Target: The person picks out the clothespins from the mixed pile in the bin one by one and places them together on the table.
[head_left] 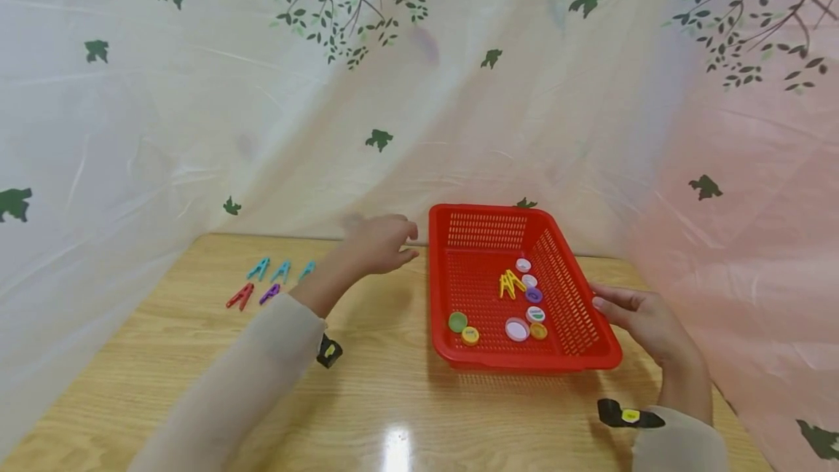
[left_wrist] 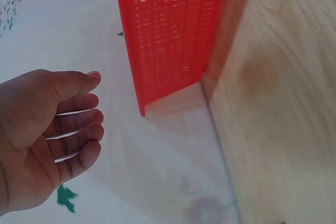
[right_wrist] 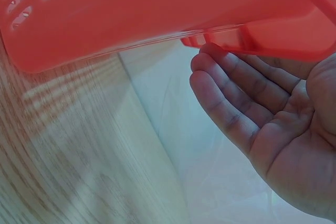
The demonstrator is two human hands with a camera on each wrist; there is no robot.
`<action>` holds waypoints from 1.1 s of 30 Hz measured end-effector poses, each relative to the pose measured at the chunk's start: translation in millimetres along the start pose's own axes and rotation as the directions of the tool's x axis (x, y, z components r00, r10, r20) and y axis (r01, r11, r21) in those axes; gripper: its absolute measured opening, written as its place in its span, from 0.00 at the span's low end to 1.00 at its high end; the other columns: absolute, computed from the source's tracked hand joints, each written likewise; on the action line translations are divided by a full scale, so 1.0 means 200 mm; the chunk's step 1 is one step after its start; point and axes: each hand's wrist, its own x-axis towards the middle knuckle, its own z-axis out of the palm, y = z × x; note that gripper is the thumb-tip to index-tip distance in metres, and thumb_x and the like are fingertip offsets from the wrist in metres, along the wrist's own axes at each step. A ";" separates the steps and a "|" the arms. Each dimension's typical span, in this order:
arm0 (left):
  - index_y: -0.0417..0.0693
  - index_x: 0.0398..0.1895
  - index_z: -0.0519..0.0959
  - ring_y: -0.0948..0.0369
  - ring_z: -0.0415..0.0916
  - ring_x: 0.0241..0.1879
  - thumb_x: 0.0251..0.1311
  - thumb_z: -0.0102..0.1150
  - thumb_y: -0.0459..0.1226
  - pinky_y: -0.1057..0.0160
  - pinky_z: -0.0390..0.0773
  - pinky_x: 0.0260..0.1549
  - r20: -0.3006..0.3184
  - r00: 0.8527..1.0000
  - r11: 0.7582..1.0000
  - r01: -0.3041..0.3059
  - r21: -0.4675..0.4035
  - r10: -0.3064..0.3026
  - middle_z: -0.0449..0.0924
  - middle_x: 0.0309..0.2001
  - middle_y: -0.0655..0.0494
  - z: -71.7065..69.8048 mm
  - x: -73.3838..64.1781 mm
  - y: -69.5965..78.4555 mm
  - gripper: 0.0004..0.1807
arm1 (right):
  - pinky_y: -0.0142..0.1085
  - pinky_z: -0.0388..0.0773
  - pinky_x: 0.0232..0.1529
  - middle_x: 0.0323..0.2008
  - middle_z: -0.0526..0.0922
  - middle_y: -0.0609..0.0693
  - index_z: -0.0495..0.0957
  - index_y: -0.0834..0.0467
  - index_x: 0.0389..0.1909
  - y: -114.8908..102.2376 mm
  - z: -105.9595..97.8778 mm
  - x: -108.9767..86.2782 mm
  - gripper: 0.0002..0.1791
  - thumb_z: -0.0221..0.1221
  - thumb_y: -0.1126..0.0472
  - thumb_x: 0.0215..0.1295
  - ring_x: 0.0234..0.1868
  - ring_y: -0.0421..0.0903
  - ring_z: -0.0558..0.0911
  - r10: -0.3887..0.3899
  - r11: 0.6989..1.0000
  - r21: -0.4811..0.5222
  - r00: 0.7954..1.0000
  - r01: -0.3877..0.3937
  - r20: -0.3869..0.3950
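Note:
A red plastic basket (head_left: 449, 364) with slotted sides is right of the table's middle in the head view. My right hand (head_left: 645, 319) grips its right rim, thumb above and fingers beneath; in the right wrist view the fingers (right_wrist: 231, 90) curl under the rim. To the left of the basket, my left hand (head_left: 382, 242) hovers apart from it, fingers loosely bent and holding nothing. Inside the basket lie yellow clothespins (head_left: 510, 283), a green bottle cap (head_left: 457, 322), a purple cap (head_left: 534, 295), and several white and yellow caps.
On the wooden table (head_left: 387, 399), several clothespins lie at the left: a red one (head_left: 240, 296), a purple one (head_left: 269, 293) and blue ones (head_left: 258, 269), partly behind the left forearm. A pale leaf-printed curtain (head_left: 314, 159) hangs along the table's back and sides.

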 end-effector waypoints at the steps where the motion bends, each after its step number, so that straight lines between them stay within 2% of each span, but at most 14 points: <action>1: 0.42 0.50 0.83 0.54 0.81 0.44 0.69 0.63 0.43 0.55 0.81 0.48 0.009 1.000 1.000 -0.009 0.013 0.009 0.84 0.46 0.49 -0.01 0.02 0.02 0.15 | 0.77 0.59 0.60 0.68 0.75 0.59 0.70 0.57 0.73 0.00 0.00 0.00 0.37 0.61 0.40 0.71 0.71 0.64 0.69 -0.001 1.000 0.001 1.000 0.001 0.001; 6: 0.46 0.44 0.82 0.58 0.76 0.36 0.70 0.62 0.43 0.59 0.79 0.38 0.025 0.996 0.991 -0.086 0.100 0.084 0.81 0.37 0.55 -0.10 0.15 0.13 0.10 | 0.77 0.59 0.60 0.69 0.74 0.61 0.70 0.58 0.73 0.00 0.00 -0.01 0.37 0.61 0.40 0.70 0.71 0.65 0.69 -0.009 1.000 -0.007 1.000 0.009 -0.001; 9: 0.46 0.46 0.80 0.59 0.74 0.34 0.70 0.61 0.44 0.61 0.77 0.37 0.035 0.993 0.983 -0.115 0.145 0.111 0.79 0.36 0.56 -0.16 0.23 0.21 0.11 | 0.77 0.59 0.60 0.69 0.73 0.61 0.70 0.58 0.73 0.00 0.00 -0.01 0.38 0.61 0.40 0.70 0.70 0.65 0.69 -0.008 1.000 -0.011 1.000 0.008 -0.001; 12: 0.48 0.52 0.79 0.60 0.75 0.36 0.70 0.60 0.45 0.63 0.78 0.39 0.042 0.993 0.982 -0.115 0.147 0.110 0.81 0.40 0.56 -0.21 0.29 0.29 0.14 | 0.77 0.60 0.60 0.69 0.74 0.61 0.70 0.58 0.73 0.00 0.00 -0.01 0.37 0.61 0.40 0.70 0.70 0.65 0.70 -0.008 1.000 -0.017 1.000 0.008 -0.004; 16: 0.49 0.54 0.79 0.62 0.75 0.38 0.70 0.61 0.46 0.66 0.79 0.42 0.028 0.995 0.991 -0.101 0.092 0.099 0.81 0.43 0.58 -0.24 0.37 0.37 0.16 | 0.76 0.60 0.60 0.69 0.74 0.60 0.70 0.57 0.73 0.00 0.00 0.00 0.37 0.60 0.40 0.71 0.69 0.64 0.71 -0.007 1.000 -0.016 1.000 0.007 -0.005; 21: 0.50 0.52 0.78 0.62 0.76 0.38 0.71 0.61 0.45 0.67 0.78 0.41 0.030 0.997 0.997 -0.078 0.002 0.077 0.80 0.40 0.58 -0.23 0.47 0.43 0.13 | 0.77 0.60 0.60 0.70 0.73 0.60 0.70 0.56 0.73 0.00 0.00 0.01 0.36 0.60 0.41 0.71 0.70 0.64 0.70 -0.005 1.000 -0.010 1.000 0.005 -0.003; 26: 0.51 0.52 0.78 0.63 0.78 0.38 0.69 0.63 0.46 0.68 0.80 0.42 0.068 0.998 0.994 -0.004 -0.109 0.012 0.81 0.42 0.60 -0.20 0.53 0.48 0.14 | 0.77 0.60 0.59 0.69 0.74 0.61 0.71 0.57 0.73 0.00 0.01 0.01 0.36 0.61 0.41 0.71 0.69 0.64 0.71 -0.014 1.000 -0.015 1.000 0.014 -0.003; 33: 0.54 0.54 0.76 0.63 0.77 0.41 0.68 0.65 0.46 0.68 0.79 0.46 0.064 0.997 0.986 0.054 -0.155 -0.045 0.80 0.44 0.61 -0.13 0.61 0.50 0.16 | 0.78 0.60 0.59 0.69 0.74 0.61 0.70 0.57 0.73 -0.01 0.00 0.00 0.37 0.61 0.40 0.70 0.69 0.64 0.71 -0.009 1.000 -0.013 1.000 0.009 -0.002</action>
